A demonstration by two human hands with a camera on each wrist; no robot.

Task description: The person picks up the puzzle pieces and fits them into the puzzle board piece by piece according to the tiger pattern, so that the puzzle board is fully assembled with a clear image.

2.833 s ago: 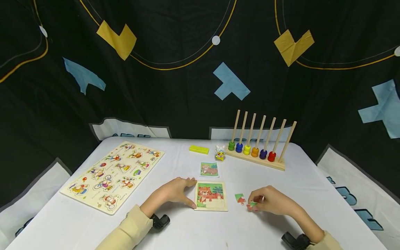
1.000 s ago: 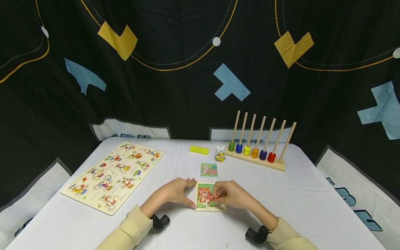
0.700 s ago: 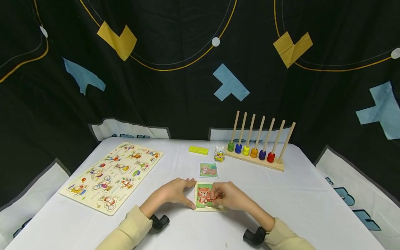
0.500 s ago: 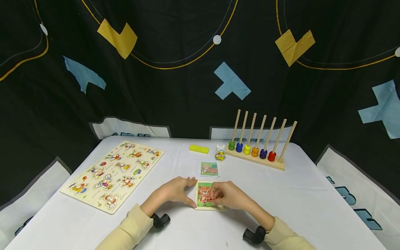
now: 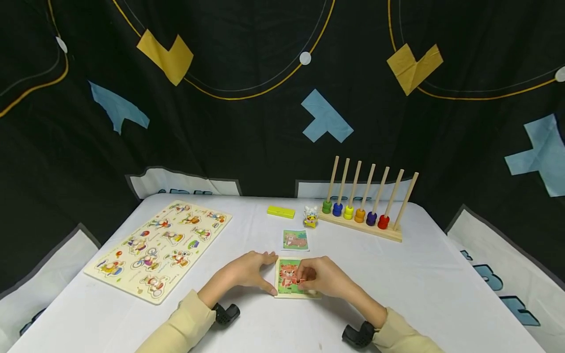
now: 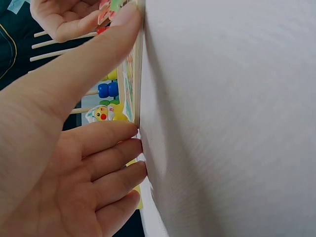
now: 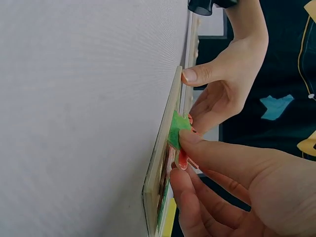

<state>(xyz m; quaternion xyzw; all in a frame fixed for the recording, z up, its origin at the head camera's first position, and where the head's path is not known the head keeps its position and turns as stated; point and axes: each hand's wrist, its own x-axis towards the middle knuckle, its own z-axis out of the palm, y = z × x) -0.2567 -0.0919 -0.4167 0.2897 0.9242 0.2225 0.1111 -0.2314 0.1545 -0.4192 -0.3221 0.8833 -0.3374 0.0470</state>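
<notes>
A small wooden jigsaw tray (image 5: 282,296) with a red tiger picture lies on the white table in front of me. My left hand (image 5: 248,270) touches its left edge, thumb at the near corner and straight fingers at the far one. My right hand (image 5: 327,278) is over the tray's right half, pinching a green and red jigsaw piece (image 7: 177,129) between thumb and fingers. The piece is tilted, low over the tray; whether a second piece is behind it I cannot tell. The hand hides the right part of the picture in the head view.
Just beyond the tray lies a picture card (image 5: 295,240). Farther back are a yellow block (image 5: 281,212), a small figurine (image 5: 311,216) and a pegged bead rack (image 5: 362,228). A large wooden picture board (image 5: 165,245) covers the table's left side.
My right hand has moved left from beside the tray to above it, carrying a jigsaw piece. The loose piece on the table is gone from there. My left hand has stayed put.
</notes>
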